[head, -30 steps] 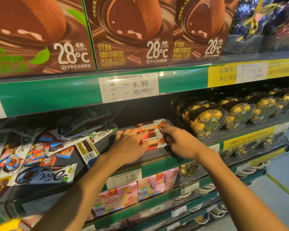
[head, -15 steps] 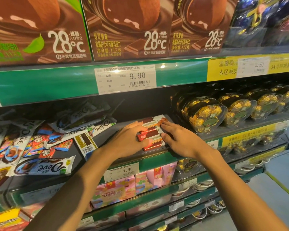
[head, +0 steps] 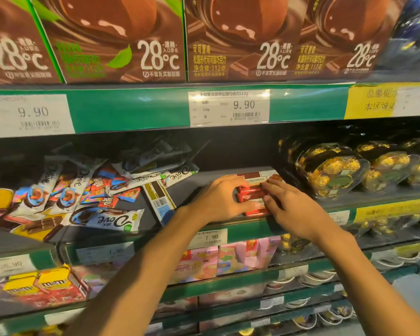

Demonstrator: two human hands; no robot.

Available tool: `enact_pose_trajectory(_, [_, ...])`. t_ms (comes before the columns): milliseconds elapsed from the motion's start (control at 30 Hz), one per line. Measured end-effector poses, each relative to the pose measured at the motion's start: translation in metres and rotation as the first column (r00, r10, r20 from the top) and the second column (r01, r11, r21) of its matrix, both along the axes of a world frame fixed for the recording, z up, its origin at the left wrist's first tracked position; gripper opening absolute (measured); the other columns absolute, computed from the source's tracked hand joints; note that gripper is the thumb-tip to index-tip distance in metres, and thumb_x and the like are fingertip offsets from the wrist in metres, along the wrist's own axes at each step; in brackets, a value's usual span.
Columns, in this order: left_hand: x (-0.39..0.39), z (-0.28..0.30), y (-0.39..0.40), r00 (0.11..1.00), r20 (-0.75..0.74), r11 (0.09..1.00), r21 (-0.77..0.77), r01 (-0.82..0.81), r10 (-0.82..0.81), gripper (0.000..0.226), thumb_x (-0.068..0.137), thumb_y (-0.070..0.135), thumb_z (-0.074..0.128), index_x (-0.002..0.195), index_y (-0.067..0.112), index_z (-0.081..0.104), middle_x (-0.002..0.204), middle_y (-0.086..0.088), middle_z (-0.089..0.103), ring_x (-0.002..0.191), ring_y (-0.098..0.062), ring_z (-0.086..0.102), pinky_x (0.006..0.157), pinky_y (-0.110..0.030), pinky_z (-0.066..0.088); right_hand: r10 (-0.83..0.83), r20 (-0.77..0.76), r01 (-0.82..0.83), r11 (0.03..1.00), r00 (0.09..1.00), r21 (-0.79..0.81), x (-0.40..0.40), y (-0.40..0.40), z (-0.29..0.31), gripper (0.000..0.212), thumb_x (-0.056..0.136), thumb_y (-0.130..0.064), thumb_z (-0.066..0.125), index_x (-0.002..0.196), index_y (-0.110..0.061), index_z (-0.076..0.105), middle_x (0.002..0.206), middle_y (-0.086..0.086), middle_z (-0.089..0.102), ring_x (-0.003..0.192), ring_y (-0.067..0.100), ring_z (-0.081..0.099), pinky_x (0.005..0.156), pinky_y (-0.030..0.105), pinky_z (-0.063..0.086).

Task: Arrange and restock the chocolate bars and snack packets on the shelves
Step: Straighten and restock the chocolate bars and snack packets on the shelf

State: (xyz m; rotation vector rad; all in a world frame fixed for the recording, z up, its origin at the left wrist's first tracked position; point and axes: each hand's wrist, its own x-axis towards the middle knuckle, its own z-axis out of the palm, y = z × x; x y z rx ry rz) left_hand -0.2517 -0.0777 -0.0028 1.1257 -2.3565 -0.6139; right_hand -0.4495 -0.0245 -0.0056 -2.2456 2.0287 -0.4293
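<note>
**On the middle shelf: both hands on the red choc bars**

On the middle shelf (head: 228,175), far left, a loose heap of Dove packets (head: 104,218) w/ small red-and-blue wrappers (head: 104,190) mixed in, lying at all angles. A barcoded packet (head: 159,197) lies just right of the heap.

Next, the left hand (head: 218,200) – its grip curls over the left side of a stack of red chocolate bars (head: 249,196), thumb at the front edge. Bars sit between both hands near the shelf's front lip. Right hand (head: 291,209) covers the stack's right side, fingers fairly straight, pressing on top & side; grip not wrapped round.

Right of the hands: clear tubs of gold-foil chocolates (head: 332,173), apart from the bars. Price tag 7.90 (head: 210,237) on the rail below the left wrist.
</note>
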Motion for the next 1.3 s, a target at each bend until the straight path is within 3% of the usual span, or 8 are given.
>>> enact_pose_trajectory(167, [0.002, -0.001, 0.000, 0.999, 0.040, 1.000, 0.020, 0.000, 0.000, 0.054, 0.085, 0.052, 0.067, 0.131, 0.024, 0.057, 0.137, 0.003, 0.055, 0.129, -0.016, 0.047, 0.109, -0.040, 0.039, -0.012, 0.011, 0.011, 1.000, 1.000, 0.018, -0.003, -0.002, -0.004, 0.049, 0.104, -0.038, 0.040, 0.151, -0.024, 0.039, 0.158, -0.003, 0.035, 0.146, 0.017, 0.030, 0.117, 0.030, 0.024])
enact_pose_trajectory(333, [0.025, 0.006, 0.012, 0.994, 0.058, 0.996, -0.012, -0.092, 0.093, 0.051, 0.096, 0.054, 0.049, 0.141, 0.029, 0.048, 0.147, 0.006, 0.047, 0.133, -0.016, 0.043, 0.109, -0.042, 0.039, -0.017, 0.071, 0.024, 0.994, 0.997, -0.105, 0.016, 0.005, 0.009, 0.040, 0.099, -0.035, 0.053, 0.136, -0.017, 0.053, 0.130, 0.000, 0.057, 0.123, 0.020, 0.051, 0.100, 0.033, 0.044])
enact_pose_trajectory(500, [0.095, 0.028, 0.020, 0.956, 0.025, 0.938, -0.202, -0.282, 0.293, 0.027, 0.095, 0.040, 0.057, 0.120, 0.030, 0.061, 0.124, 0.005, 0.060, 0.115, -0.017, 0.054, 0.096, -0.039, 0.047, 0.051, 0.140, -0.024, 0.982, 0.989, -0.190, 0.068, 0.008, 0.019, 0.033, 0.095, -0.037, 0.057, 0.124, -0.021, 0.057, 0.115, 0.000, 0.062, 0.112, 0.020, 0.054, 0.093, 0.036, 0.049])
enact_pose_trajectory(700, [0.182, 0.028, 0.020, 0.843, 0.087, 0.826, -0.273, -0.492, 0.531, 0.023, 0.090, 0.030, 0.065, 0.113, 0.026, 0.066, 0.112, -0.002, 0.065, 0.107, -0.025, 0.058, 0.096, -0.041, 0.046, 0.196, 0.139, -0.180, 0.976, 0.971, -0.120, 0.141, 0.000, 0.023, 0.034, 0.091, -0.051, 0.058, 0.104, -0.019, 0.055, 0.103, 0.003, 0.061, 0.098, 0.025, 0.055, 0.075, 0.038, 0.048])
enact_pose_trajectory(933, [0.215, 0.013, 0.016, 0.800, 0.207, 0.811, -0.327, -0.485, 0.562, 0.037, 0.091, 0.052, 0.059, 0.123, 0.033, 0.063, 0.116, 0.000, 0.064, 0.109, -0.023, 0.054, 0.092, -0.041, 0.044, 0.158, 0.161, -0.156, 0.988, 0.974, -0.023, 0.193, -0.011, 0.022, 0.053, 0.083, -0.068, 0.061, 0.096, -0.017, 0.055, 0.090, 0.002, 0.062, 0.080, 0.022, 0.058, 0.063, 0.039, 0.052])
enact_pose_trajectory(1067, [0.211, 0.011, 0.014, 0.791, 0.222, 0.810, -0.313, -0.496, 0.570, 0.040, 0.093, 0.054, 0.054, 0.129, 0.035, 0.058, 0.126, 0.004, 0.061, 0.120, -0.021, 0.047, 0.100, -0.039, 0.034, 0.060, 0.179, -0.080, 0.991, 0.982, 0.106, 0.201, -0.026, 0.020, 0.049, 0.081, -0.061, 0.069, 0.100, -0.017, 0.060, 0.093, 0.001, 0.065, 0.082, 0.020, 0.061, 0.067, 0.037, 0.054])
enact_pose_trajectory(1200, [0.216, 0.009, 0.011, 0.808, 0.183, 0.813, -0.313, -0.492, 0.559, 0.036, 0.093, 0.050, 0.056, 0.126, 0.036, 0.060, 0.119, 0.004, 0.066, 0.116, -0.021, 0.050, 0.100, -0.039, 0.032, 0.046, 0.315, -0.113, 0.973, 0.948, 0.199, 0.191, -0.032, 0.022, 0.034, 0.075, -0.051, 0.078, 0.095, -0.023, 0.071, 0.086, -0.004, 0.074, 0.074, 0.013, 0.068, 0.066, 0.032, 0.057])
enact_pose_trajectory(1300, [0.218, 0.012, 0.012, 0.812, 0.158, 0.808, -0.312, -0.499, 0.562, 0.031, 0.094, 0.048, 0.056, 0.122, 0.036, 0.063, 0.111, 0.005, 0.068, 0.111, -0.020, 0.052, 0.100, -0.039, 0.032, 0.017, 0.382, -0.103, 0.973, 0.924, 0.206, 0.178, -0.033, 0.024, 0.020, 0.075, -0.033, 0.082, 0.087, -0.028, 0.066, 0.093, -0.006, 0.073, 0.081, 0.011, 0.068, 0.071, 0.030, 0.056])
